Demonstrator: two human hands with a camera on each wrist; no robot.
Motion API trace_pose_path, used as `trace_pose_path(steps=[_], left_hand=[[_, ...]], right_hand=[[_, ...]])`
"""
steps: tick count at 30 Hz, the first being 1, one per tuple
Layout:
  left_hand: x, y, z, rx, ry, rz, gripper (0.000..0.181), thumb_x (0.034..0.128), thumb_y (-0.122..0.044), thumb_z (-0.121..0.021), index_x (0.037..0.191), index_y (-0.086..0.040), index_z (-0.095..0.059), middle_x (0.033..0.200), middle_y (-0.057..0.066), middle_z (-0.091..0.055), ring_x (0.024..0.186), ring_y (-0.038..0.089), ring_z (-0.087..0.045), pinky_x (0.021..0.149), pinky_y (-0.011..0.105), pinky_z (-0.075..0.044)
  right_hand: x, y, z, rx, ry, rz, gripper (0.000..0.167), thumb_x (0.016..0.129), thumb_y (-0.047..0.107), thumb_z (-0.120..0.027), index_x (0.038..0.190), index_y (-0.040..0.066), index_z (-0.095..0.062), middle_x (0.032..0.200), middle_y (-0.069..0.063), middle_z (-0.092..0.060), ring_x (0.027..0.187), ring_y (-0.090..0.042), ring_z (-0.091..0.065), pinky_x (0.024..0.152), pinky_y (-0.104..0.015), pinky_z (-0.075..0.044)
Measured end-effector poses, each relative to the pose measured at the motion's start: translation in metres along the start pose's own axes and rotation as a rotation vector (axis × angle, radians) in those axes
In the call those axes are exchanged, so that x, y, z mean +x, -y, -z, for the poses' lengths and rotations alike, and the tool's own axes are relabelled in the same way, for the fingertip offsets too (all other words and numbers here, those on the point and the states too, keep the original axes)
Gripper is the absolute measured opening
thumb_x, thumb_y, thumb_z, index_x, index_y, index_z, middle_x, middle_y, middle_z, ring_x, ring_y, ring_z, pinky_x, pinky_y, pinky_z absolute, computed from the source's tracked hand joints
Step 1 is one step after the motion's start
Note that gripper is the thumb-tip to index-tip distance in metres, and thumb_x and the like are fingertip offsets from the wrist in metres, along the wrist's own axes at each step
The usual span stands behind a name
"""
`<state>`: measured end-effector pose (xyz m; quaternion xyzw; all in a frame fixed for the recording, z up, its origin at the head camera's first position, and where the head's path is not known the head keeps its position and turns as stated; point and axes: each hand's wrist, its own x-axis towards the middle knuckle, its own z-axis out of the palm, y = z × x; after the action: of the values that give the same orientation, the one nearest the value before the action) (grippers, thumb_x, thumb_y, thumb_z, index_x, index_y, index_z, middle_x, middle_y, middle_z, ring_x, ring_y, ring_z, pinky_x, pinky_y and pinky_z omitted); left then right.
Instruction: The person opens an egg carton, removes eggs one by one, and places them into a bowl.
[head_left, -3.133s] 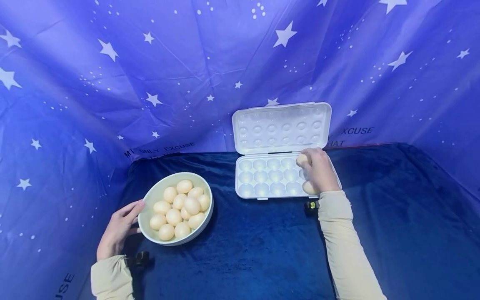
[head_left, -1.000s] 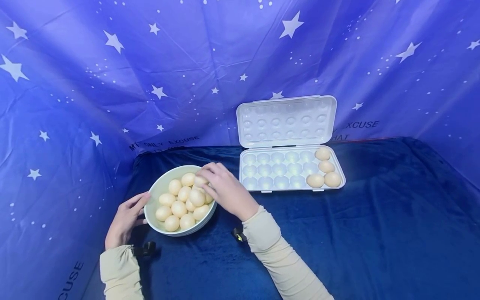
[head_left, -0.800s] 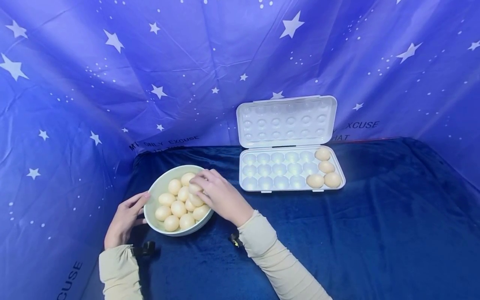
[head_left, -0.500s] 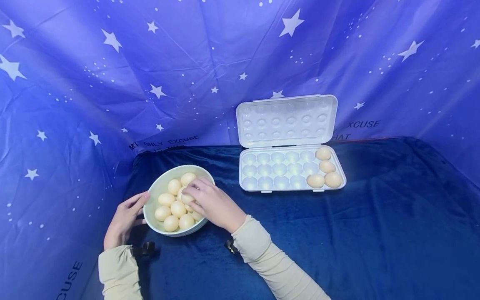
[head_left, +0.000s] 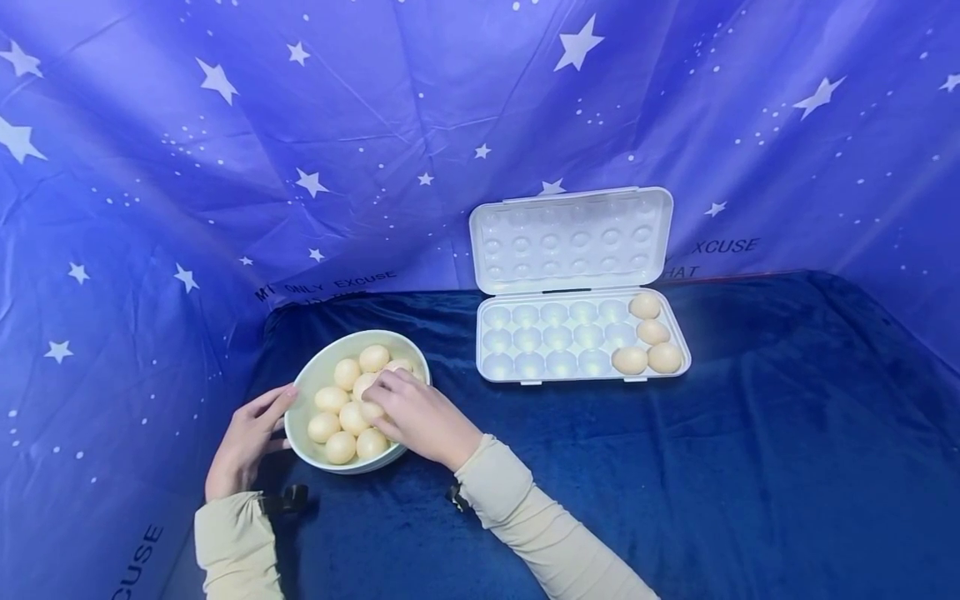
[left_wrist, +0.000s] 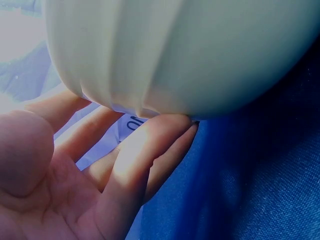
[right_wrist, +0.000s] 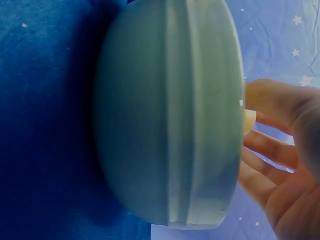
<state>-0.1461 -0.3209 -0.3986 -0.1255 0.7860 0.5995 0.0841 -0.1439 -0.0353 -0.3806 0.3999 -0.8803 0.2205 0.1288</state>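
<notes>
A pale green bowl (head_left: 303,454) heaped with several light-brown eggs (head_left: 330,399) sits at the left of the table. My left hand (head_left: 243,442) holds its left side, with a digit at the rim; in the left wrist view several fingers (left_wrist: 160,142) touch the outer wall. Over the bowl's right rim reaches my right hand (head_left: 423,417), its fingers round an egg (right_wrist: 249,121) among the others. Part of that egg is hidden by the hand. To the right lies a white egg box (head_left: 510,382), lid raised, with several eggs (head_left: 630,361) in its right-end hollows.
The box's raised lid (head_left: 570,237) leans towards a blue star-printed curtain (head_left: 420,108) behind the table. Dark blue cloth (head_left: 712,467) covers the tabletop. Small black wrist mounts (head_left: 288,500) sit at both sleeves.
Since three seconds ago my right hand has left the box, where an egg now rests at the back right, and moved into the bowl. Lately it has shifted left and nearer among the eggs.
</notes>
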Motion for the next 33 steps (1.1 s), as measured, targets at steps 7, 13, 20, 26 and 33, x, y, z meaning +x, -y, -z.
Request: trace_pose_path(steps=[7, 13, 20, 26, 33], left_hand=[[0.0, -0.001, 0.0, -0.001, -0.006, 0.009, 0.043, 0.0969, -0.045, -0.062, 0.131, -0.02, -0.059, 0.092, -0.025, -0.065, 0.084, -0.002, -0.067, 0.07, 0.028, -0.06], [0.0, -0.001, 0.0, 0.005, 0.001, 0.016, 0.048, 0.0973, -0.045, -0.061, 0.136, -0.016, -0.057, 0.093, -0.025, -0.065, 0.085, -0.002, -0.067, 0.07, 0.029, -0.06], [0.001, 0.001, 0.001, -0.01, -0.005, 0.031, 0.042, 0.0988, -0.042, -0.06, 0.134, -0.019, -0.056, 0.091, -0.026, -0.065, 0.084, -0.002, -0.067, 0.069, 0.028, -0.06], [0.002, 0.003, -0.002, -0.025, 0.005, 0.044, 0.045, 0.0985, -0.041, -0.061, 0.137, -0.018, -0.056, 0.093, -0.025, -0.065, 0.085, -0.002, -0.067, 0.07, 0.028, -0.06], [0.003, 0.002, 0.001, -0.031, 0.001, 0.038, 0.044, 0.0981, -0.041, -0.061, 0.136, -0.02, -0.056, 0.092, -0.025, -0.066, 0.084, -0.002, -0.067, 0.069, 0.028, -0.06]], right_hand=[[-0.001, 0.0, -0.004, -0.067, 0.05, -0.018, 0.022, 0.093, 0.021, -0.067, 0.115, 0.016, -0.068, 0.115, 0.002, -0.062, 0.113, -0.014, -0.056, 0.095, -0.026, -0.051], [-0.002, 0.0, -0.004, -0.093, 0.07, -0.02, 0.027, 0.093, 0.023, -0.067, 0.119, 0.016, -0.067, 0.119, 0.001, -0.064, 0.116, -0.015, -0.056, 0.097, -0.026, -0.05], [-0.003, -0.002, 0.003, -0.096, 0.062, -0.013, 0.029, 0.093, 0.027, -0.069, 0.118, 0.014, -0.068, 0.117, 0.001, -0.064, 0.114, -0.014, -0.057, 0.094, -0.026, -0.052], [-0.009, -0.014, 0.013, -0.067, 0.03, -0.067, 0.03, 0.092, 0.025, -0.071, 0.119, 0.012, -0.067, 0.118, -0.002, -0.064, 0.112, -0.017, -0.059, 0.091, -0.03, -0.054], [-0.015, -0.036, 0.036, -0.082, -0.023, -0.084, 0.032, 0.092, 0.02, -0.072, 0.12, 0.007, -0.067, 0.114, -0.006, -0.064, 0.105, -0.021, -0.058, 0.089, -0.032, -0.054]])
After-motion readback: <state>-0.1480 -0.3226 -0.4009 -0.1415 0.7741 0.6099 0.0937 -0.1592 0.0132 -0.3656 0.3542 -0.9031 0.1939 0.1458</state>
